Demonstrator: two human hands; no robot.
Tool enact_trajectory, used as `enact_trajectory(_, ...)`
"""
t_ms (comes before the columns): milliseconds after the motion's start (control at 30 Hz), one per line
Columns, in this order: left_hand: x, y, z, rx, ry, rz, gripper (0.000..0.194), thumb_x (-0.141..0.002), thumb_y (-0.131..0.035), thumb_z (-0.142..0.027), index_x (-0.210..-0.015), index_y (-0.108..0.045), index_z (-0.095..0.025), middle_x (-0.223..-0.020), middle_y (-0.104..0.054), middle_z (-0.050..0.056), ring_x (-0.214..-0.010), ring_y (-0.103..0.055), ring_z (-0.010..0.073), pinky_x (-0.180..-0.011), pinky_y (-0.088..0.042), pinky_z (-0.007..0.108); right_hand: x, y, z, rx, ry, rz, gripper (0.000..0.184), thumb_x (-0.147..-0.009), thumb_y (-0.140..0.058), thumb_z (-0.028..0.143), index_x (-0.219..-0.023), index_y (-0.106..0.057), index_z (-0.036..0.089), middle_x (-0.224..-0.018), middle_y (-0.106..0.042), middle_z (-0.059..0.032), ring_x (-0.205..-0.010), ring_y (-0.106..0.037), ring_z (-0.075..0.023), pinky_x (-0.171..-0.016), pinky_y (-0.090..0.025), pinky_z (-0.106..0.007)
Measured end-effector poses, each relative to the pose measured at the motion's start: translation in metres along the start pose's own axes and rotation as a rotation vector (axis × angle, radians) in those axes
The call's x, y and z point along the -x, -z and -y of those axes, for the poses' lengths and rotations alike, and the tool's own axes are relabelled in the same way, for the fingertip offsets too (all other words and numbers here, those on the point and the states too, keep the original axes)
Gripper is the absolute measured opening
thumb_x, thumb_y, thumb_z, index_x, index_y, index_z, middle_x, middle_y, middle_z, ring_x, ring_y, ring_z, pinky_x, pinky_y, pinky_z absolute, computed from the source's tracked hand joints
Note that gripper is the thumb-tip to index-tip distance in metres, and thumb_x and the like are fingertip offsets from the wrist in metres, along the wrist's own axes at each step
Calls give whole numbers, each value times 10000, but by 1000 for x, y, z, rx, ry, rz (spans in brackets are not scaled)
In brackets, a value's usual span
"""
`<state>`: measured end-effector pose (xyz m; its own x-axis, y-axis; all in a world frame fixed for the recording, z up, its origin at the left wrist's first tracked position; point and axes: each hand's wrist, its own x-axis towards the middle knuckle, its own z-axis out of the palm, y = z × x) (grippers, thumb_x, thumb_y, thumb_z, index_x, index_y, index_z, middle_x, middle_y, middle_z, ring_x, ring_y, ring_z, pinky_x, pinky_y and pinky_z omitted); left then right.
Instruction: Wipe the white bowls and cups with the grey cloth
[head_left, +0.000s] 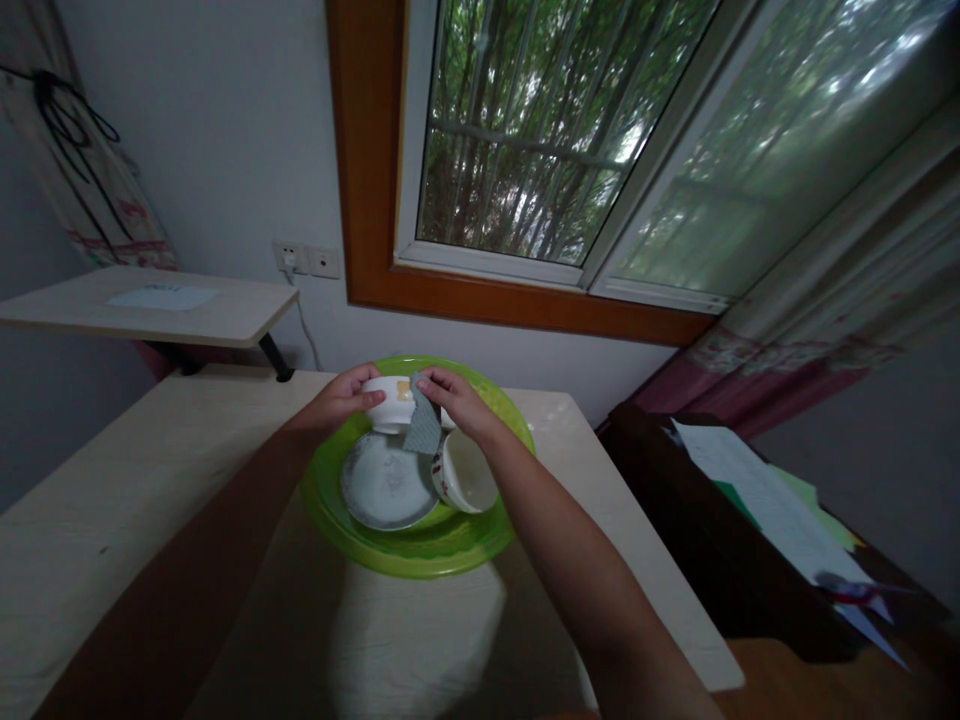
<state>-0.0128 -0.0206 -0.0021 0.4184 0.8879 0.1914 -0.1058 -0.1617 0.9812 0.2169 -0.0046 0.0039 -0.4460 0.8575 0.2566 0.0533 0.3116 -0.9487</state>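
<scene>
**Bowl wiping going on mid-frame**

Left hand (358, 389) is pinching the white bowl (386, 410) over the lime-green basin (420, 566), just left of centre frame; right hand (454, 396) is pinching a grey cloth (425, 422) at its right side. Looks like wiping's the step; next move's probably calling for a steady left grip while working the cloth round.

The grey-green cloth (424, 430) hides part of the round white bowl (386, 408) toward three o'clock. At nine o'clock, dark marks (163, 288) on the flat white paper (157, 299) are too small to read.
</scene>
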Motion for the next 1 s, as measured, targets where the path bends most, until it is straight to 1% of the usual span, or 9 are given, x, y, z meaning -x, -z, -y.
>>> enact_trajectory(233, -2, 4, 2, -114, -30, 3, 381, -751, -737, -454, -860, -507, -171, -752, -591, -8, -651, -548, 121, -570, -408, 217, 2, -2, 4, 18, 18, 34, 408, -817, -647, 587, -918, -622, 192, -737, -528, 25, -654, -454, -120, -582, -352, -236)
enact_trajectory(367, -2, 5, 2, -115, -36, 25, 374, -762, -729, -449, -854, -498, -169, -747, -579, -9, -650, -538, 116, -563, -396, 208, 2, -3, 6, 42, 22, 38, 416, -810, -647, 596, -903, -616, 192, -746, -534, 24, -669, -458, -122, -596, -360, -237)
enact_trajectory(600, -2, 3, 0, -131, -36, 19, 376, -757, -725, -458, -844, -498, -171, -751, -575, -8, -663, -534, 120, -576, -396, 211, 3, -5, 7, 19, 7, 49, 406, -804, -648, 588, -890, -609, 194, -753, -528, 27, -679, -457, -123, -600, -359, -235)
enact_trajectory(733, -2, 2, -1, -183, -43, 32, 388, -751, -715, -484, -834, -497, -175, -742, -555, -13, -659, -517, 120, -576, -388, 213, 5, -6, 9, 37, 2, 61, 407, -803, -642, 593, -862, -602, 192, -755, -533, 27, -687, -460, -123, -604, -355, -232)
enact_trajectory(867, -3, 5, 4, -317, -78, 44, 391, -755, -690, -516, -836, -522, -173, -728, -529, -16, -659, -501, 126, -572, -377, 218, 7, -7, 12, 106, 6, 91, 381, -847, -604, 569, -848, -606, 187, -725, -523, 34, -657, -452, -116, -598, -351, -231)
enact_trajectory(1000, -4, 5, 5, -582, -160, 9, 378, -762, -667, -530, -807, -573, -167, -719, -531, -14, -680, -497, 141, -600, -378, 239, 8, -11, 14, 263, 39, 108, 362, -893, -555, 537, -840, -623, 185, -732, -541, 27, -675, -472, -120, -612, -353, -232)
